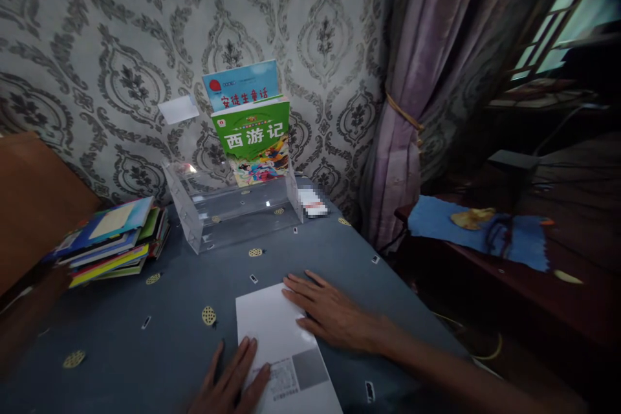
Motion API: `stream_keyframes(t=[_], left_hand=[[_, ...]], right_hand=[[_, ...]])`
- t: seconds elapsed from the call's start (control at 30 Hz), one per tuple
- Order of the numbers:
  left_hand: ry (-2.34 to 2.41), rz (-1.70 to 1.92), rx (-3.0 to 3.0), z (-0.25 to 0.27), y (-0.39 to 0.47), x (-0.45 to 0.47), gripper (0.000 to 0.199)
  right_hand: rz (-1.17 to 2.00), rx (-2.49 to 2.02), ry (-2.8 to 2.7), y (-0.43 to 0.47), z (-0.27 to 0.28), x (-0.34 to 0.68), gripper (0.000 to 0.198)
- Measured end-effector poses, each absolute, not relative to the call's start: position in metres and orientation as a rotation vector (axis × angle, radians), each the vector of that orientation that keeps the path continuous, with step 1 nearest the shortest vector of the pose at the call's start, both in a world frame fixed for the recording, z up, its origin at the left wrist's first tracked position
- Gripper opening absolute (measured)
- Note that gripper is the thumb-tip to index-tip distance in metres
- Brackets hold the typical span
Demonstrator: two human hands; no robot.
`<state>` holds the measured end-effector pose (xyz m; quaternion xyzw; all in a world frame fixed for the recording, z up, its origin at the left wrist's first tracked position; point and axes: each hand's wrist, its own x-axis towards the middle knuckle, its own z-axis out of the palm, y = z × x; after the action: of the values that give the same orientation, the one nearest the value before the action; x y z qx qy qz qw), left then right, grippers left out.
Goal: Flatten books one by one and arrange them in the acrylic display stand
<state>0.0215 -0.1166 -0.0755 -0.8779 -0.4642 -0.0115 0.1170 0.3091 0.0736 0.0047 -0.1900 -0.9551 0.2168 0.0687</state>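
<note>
A white booklet or stiff sheet [272, 317] lies on the table, with small print and a grey block near its lower end; I cannot tell whether it has several pages. My left hand [233, 378] rests palm down at its left edge, fingers spread, the wrist cut off by the frame. Across from it, my right hand [334, 314] lies flat, fingertips on the booklet's upper right edge. Behind them stands a clear plastic book rack [242, 220]. A green book [255, 142] and a blue book [242, 84] stand upright in its back part.
A stack of books [116, 239] sits at the left, beside a brown panel [39, 194]. A blurred arm-like shape [29, 317] enters at the left edge. Right of the rack lies a small white pack [313, 200]. A purple curtain [402, 142] and a bench with a blue cloth [436, 226] are at the right.
</note>
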Motion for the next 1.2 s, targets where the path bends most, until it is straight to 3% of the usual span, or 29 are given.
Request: stream_keyframes(t=[0.17, 0.27, 0.33, 0.43, 0.5, 0.6, 0.73, 0.83, 1.1, 1.2], left_hand=[[-1.310, -0.505, -2.556, -0.068, -0.115, 0.022, 0.053], [-1.708, -0.943, -2.469, -0.048, -0.110, 0.027, 0.038], [-2.053, -1.152, -2.301, -0.032, -0.102, 0.030, 0.032], [-2.241, -1.259, -2.184, -0.006, -0.083, 0.034, 0.044], [-2.374, -1.407, -2.096, 0.012, -0.067, 0.038, 0.055], [-2.364, -1.662, -1.986, 0.035, -0.043, 0.047, 0.055], [-2.201, -2.021, -1.954, 0.047, -0.013, 0.056, 0.037], [-2.132, -2.189, -1.976, 0.040, 0.008, 0.055, 0.042], [-2.067, -2.097, -1.869, 0.018, 0.049, 0.044, 0.027], [-2.121, -2.059, -1.860, 0.001, 0.057, 0.041, 0.034]], right_hand=[[0.955, -0.424, -2.740, 0.075, 0.004, 0.325, 0.045], [1.214, -0.352, -2.630, 0.079, 0.009, 0.332, 0.046], [1.381, -0.301, -2.531, 0.081, 0.014, 0.334, 0.058], [1.580, -0.240, -2.348, 0.082, 0.018, 0.335, 0.074], [1.639, -0.350, -2.271, 0.082, 0.015, 0.332, 0.070], [1.547, -0.573, -2.180, 0.086, 0.007, 0.321, 0.050], [1.359, -0.559, -2.092, 0.099, 0.007, 0.302, 0.036], [1.318, -0.556, -2.069, 0.112, 0.011, 0.291, 0.030], [0.959, -0.663, -2.050, 0.145, 0.012, 0.271, 0.025], [0.908, -0.669, -2.052, 0.148, 0.006, 0.270, 0.026]])
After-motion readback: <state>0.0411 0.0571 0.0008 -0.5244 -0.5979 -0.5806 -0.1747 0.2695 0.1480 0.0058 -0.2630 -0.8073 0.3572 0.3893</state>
